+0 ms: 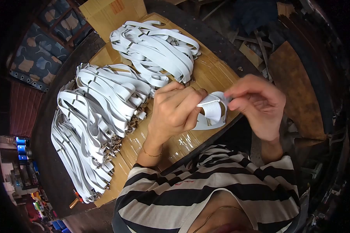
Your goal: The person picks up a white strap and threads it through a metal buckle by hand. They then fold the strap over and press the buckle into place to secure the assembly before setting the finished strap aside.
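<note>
My left hand (176, 110) is closed around a white strap (212, 111), which curls in a loop past my fingers. Small metal pieces show along the strap's lower edge. To the right, my right hand (260, 106) is pinched, thumb and forefinger together at the loop's right edge. Motion blur hides what lies between those fingertips. Left of my hands lie bundles of the same white straps (101, 101), with metal clips at their ends. Another bundle of white straps (155, 48) sits farther back.
Flattened cardboard (179, 145) covers much of the dark table (46, 116) under the straps. A cardboard flap (112, 15) stands up at the back. A tool with an orange handle (76, 200) lies at the near left edge. Brown board (295, 91) leans at right.
</note>
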`<state>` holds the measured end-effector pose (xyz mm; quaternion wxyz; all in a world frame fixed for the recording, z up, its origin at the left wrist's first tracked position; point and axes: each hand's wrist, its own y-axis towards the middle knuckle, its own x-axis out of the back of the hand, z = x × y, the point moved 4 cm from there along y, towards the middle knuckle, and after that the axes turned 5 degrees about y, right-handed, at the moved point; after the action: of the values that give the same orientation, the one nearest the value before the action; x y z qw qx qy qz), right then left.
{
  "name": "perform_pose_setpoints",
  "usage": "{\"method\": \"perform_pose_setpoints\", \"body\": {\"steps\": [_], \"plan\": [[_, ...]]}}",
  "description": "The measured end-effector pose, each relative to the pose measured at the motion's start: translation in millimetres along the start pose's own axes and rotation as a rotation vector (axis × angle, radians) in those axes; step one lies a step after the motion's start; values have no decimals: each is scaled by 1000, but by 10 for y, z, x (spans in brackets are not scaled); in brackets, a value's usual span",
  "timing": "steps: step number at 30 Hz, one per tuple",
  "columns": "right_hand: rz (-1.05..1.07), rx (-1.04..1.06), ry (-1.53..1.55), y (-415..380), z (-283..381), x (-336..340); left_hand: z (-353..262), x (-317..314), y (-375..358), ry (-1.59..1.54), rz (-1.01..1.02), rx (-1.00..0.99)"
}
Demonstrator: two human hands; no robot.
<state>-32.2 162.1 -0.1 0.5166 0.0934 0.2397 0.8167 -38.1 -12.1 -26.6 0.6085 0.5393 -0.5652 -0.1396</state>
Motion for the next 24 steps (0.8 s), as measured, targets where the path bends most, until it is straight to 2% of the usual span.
{"method": "perform_pose_setpoints", "body": {"steps": [1, 3, 5, 15, 17, 19, 24], "plan": [[-123, -4, 78, 0, 26, -31, -4, -1, 0, 0, -1, 0], [-112, -21, 11, 34, 61, 14, -13, -14, -4, 2, 22, 7], [144, 40, -439, 73, 109, -3, -27, -11, -3, 5, 29, -7], [56, 189, -607, 117, 102, -204, -82, 54, -1, 109, 37, 2], [-34, 101, -367, 139, -18, -153, -70, 46, 10, 112, 17, -10], [-10, 42, -310, 138, -36, -133, -56, 62, 13, 117, -6, -10], [-27, -109, 74, 114, -87, -69, -35, 101, 21, 90, 6, 6]]}}
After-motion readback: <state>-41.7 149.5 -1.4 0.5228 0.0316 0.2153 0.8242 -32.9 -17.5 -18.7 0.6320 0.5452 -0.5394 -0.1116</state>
